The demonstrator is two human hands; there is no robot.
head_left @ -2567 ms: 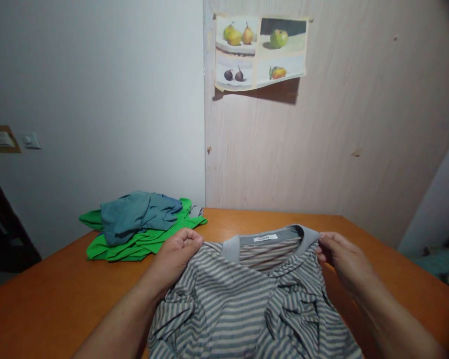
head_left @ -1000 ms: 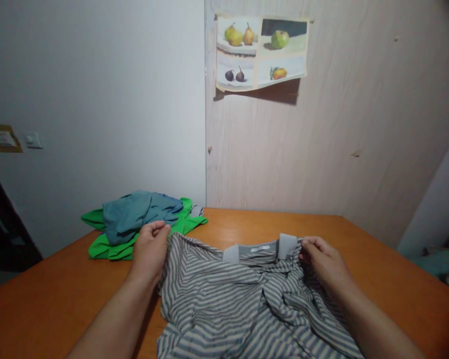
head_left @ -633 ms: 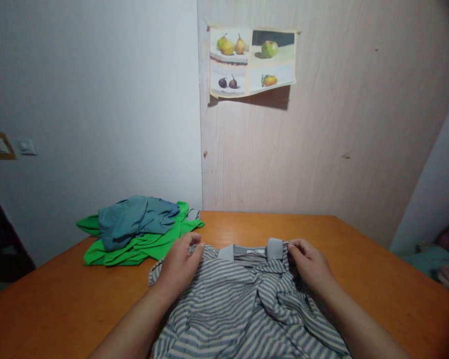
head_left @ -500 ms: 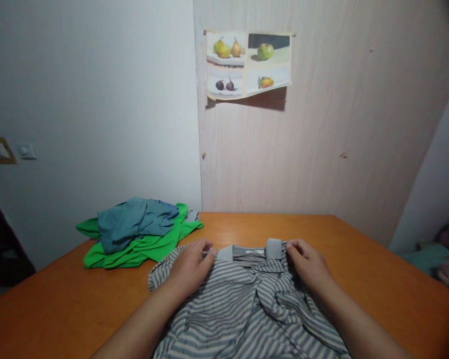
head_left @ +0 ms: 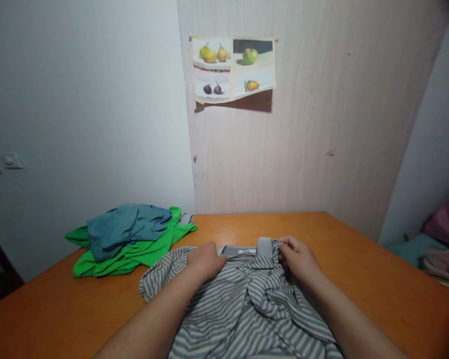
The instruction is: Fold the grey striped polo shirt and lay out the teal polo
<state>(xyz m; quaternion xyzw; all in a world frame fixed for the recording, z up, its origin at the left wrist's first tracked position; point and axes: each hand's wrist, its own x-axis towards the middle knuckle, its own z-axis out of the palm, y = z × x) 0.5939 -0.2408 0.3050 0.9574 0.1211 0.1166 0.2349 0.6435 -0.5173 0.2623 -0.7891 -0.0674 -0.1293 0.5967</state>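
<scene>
A grey-and-white striped shirt [head_left: 224,304] lies rumpled on the table in front of me, its collar [head_left: 265,247] at the far end. My left hand [head_left: 206,260] is closed on the cloth beside the left side of the collar, partly covering it; its fingertips are hidden. On the other side, my right hand [head_left: 297,254] pinches the shirt at the shoulder, just right of the collar. The shirt's left sleeve [head_left: 153,279] spreads out past my left forearm, and folds bunch up in the middle of the front.
On the orange-brown table [head_left: 359,279], a heap of clothes lies at the back left, a blue-grey garment [head_left: 123,229] over a bright green one [head_left: 134,259]. Behind stands a wall with a fruit picture [head_left: 234,70]. Pink cloth [head_left: 447,219] shows at the far right.
My left hand has moved right along the shirt's top edge, onto the left side of the collar. My right hand keeps its pinch at the shoulder. The view has turned slightly right.
</scene>
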